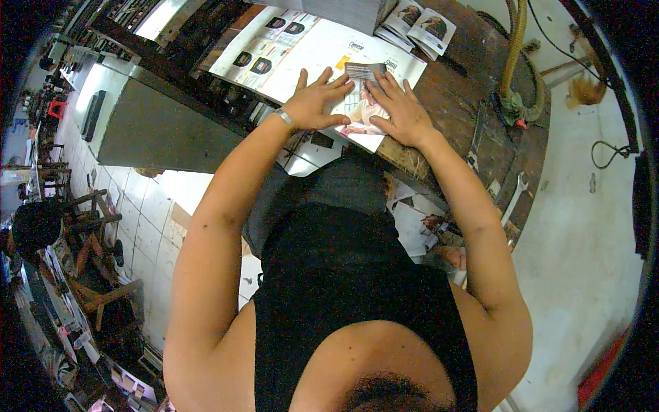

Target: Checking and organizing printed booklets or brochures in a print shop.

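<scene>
Both of my hands lie flat on printed paper at the front edge of the wooden table. My left hand point(317, 101), with a band at the wrist, has its fingers spread on the left side of a printed leaflet point(362, 108). On the leaflet's right side, my right hand point(403, 113) presses down with fingers apart and thumb turned inward. Neither hand grips anything. Under the leaflet and reaching away to the left is a large white printed sheet point(274, 72) with dark and orange patches. Whether the leaflet is a folded part of that sheet I cannot tell.
Small folded leaflets point(431, 33) are piled at the back right, beside a grey block-like stack point(350, 12). A wrench point(515, 198) lies on the worn tabletop point(473, 89) near a yellowish hose point(516, 62). Left stands a grey metal cabinet point(161, 127); wooden chairs point(96, 226) stand beyond.
</scene>
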`<state>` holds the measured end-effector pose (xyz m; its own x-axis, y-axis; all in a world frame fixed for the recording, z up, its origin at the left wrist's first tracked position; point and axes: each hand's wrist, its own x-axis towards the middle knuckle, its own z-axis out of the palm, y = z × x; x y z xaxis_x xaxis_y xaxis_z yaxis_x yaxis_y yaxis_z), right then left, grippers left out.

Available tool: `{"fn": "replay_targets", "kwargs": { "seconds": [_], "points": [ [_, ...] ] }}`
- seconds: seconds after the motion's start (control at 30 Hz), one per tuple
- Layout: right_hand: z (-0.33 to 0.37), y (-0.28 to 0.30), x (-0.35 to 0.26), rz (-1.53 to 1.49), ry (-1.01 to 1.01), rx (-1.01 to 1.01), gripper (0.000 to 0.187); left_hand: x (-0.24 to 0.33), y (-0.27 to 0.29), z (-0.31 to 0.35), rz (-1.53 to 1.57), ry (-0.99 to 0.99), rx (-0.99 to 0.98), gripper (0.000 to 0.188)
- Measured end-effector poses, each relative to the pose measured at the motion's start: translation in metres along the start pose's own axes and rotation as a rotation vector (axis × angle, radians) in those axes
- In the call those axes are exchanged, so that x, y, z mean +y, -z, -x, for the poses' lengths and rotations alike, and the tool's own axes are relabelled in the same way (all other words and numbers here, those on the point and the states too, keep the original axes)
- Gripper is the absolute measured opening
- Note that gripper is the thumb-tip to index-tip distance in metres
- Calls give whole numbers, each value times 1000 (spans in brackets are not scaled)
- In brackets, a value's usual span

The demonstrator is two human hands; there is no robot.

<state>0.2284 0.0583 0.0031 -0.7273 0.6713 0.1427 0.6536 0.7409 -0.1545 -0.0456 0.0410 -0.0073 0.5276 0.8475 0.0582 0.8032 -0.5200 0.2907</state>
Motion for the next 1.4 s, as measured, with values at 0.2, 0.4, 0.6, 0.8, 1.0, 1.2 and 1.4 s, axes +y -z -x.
{"fn": "replay_targets", "kwargs": {
  "seconds": [0.2,0.4,0.6,0.8,1.0,1.2,1.4],
  "points": [
    [2,-5,11,-61,23,39,71,4,4,-3,-40,8,-49,90],
    [4,3,16,-64,135,24,66,2,1,-3,-67,21,-65,93],
    [9,4,23,-15,170,-62,70,9,10,-5,-61,45,-113,93],
    [7,17,23,9,197,-179,74,8,8,-3,-77,44,-103,93],
    [6,12,29,22,236,-177,80,7,6,-2,-84,29,-75,92],
    [6,14,31,77,257,-190,82,10,11,-3,-84,36,-99,92],
    [3,19,27,136,268,-225,81,5,6,0,-39,41,-76,91]
  ]
}}
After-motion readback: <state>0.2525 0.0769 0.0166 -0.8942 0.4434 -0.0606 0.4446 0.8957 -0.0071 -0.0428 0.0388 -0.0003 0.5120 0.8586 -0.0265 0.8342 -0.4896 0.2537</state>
